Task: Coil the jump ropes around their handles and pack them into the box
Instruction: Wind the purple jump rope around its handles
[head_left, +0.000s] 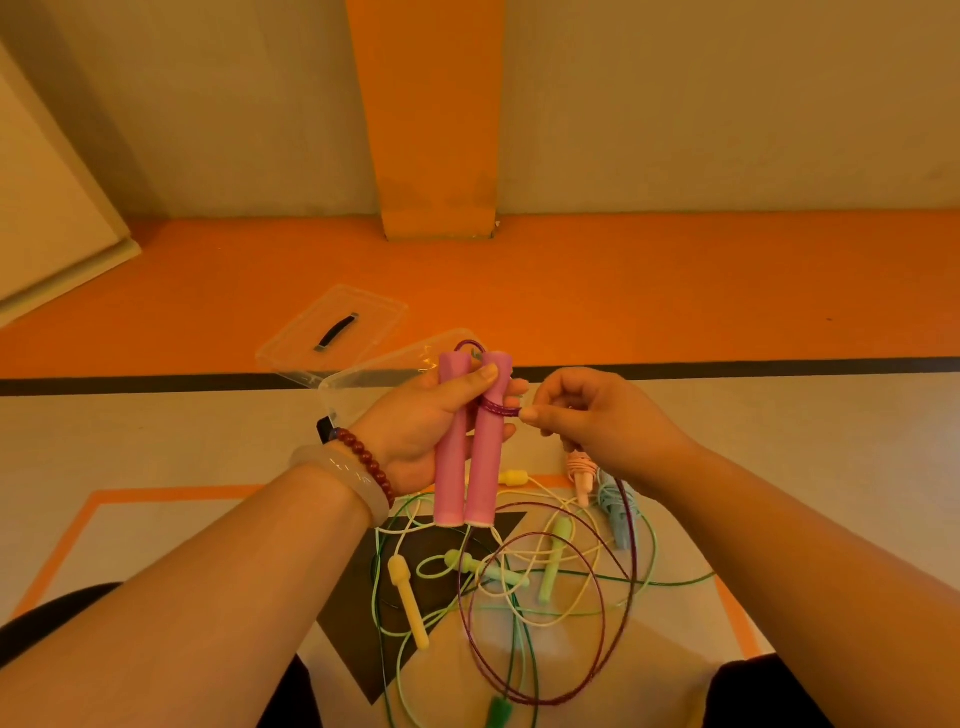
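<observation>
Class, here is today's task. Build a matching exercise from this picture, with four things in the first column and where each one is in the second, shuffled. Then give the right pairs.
Column one
1. pink handles
2. purple cord
3. clear lid
4. yellow handle

Column two
A. flat on the orange floor, beyond the box
B. gripped side by side in the left hand
C. on the floor among loose cords
D. pinched by the right hand

Pairs: 1-B, 2-D, 3-A, 4-C
</observation>
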